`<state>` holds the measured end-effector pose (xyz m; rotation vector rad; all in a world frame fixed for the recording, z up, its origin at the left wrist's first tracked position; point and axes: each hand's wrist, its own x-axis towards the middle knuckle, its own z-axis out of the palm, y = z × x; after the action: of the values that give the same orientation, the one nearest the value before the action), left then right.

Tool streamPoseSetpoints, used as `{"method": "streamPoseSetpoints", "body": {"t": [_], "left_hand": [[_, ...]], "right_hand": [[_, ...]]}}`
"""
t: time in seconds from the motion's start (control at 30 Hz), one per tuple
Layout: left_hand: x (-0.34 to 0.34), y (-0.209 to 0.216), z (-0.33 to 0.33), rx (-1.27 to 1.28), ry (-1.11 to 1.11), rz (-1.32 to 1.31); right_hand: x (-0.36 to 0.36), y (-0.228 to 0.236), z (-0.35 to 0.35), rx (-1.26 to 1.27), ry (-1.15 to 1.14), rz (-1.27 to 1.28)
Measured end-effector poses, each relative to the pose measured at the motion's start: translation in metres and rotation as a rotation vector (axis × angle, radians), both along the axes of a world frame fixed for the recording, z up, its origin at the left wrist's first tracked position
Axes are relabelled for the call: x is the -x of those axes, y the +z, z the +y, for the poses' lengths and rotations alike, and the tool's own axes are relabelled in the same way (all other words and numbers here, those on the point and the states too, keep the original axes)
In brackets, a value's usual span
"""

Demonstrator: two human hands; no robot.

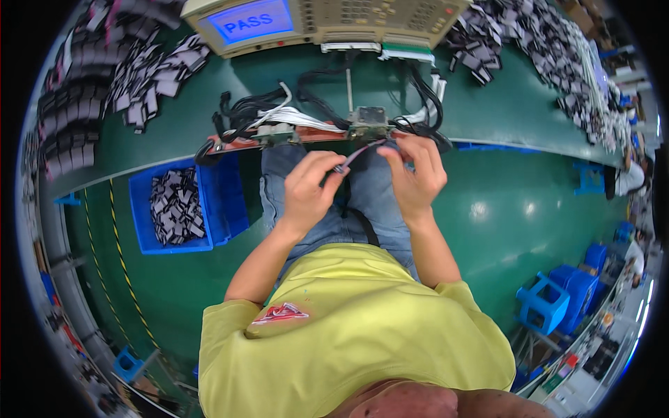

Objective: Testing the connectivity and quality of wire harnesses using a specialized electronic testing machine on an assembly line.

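Over my lap, at the bench's front edge, a short grey-purple flat cable with dark ends runs between my hands. My left hand is closed, pinching the cable's near end between thumb and fingertips. My right hand is closed around the far end, just in front of a small connector fixture; the fingers partly hide that end, and I cannot tell whether it touches the fixture. A second fixture sits to the left on the same reddish strip, with black and white wire bundles behind it.
A beige tester with a lit blue screen stands at the back of the green bench. Heaps of similar short cables lie left and right. A blue bin of cables stands at lower left, blue stools at right.
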<state>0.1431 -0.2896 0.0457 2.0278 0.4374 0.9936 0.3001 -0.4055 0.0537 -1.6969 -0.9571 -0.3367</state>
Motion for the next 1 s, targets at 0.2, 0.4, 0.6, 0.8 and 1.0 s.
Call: {"method": "streamPoseSetpoints", "body": {"t": [0.2,0.4,0.6,0.8,1.0], "left_hand": [[0.006,0.0,-0.009,-0.027,-0.043,-0.049],[-0.013,-0.005,-0.003,0.08,0.019,-0.039],[-0.027,-0.011,0.005,0.066,0.022,-0.004],[-0.029,-0.009,0.01,0.003,0.055,-0.02],[-0.032,-0.011,0.014,0.03,0.062,-0.009]], "right_hand": [[0.004,0.013,-0.005,0.241,0.378,-0.205],[0.01,0.018,0.006,0.298,0.272,-0.239],[0.016,0.016,0.012,0.258,0.171,-0.165],[0.02,0.012,0.017,0.207,0.111,-0.1],[0.019,0.012,0.022,0.217,0.099,-0.134]]}}
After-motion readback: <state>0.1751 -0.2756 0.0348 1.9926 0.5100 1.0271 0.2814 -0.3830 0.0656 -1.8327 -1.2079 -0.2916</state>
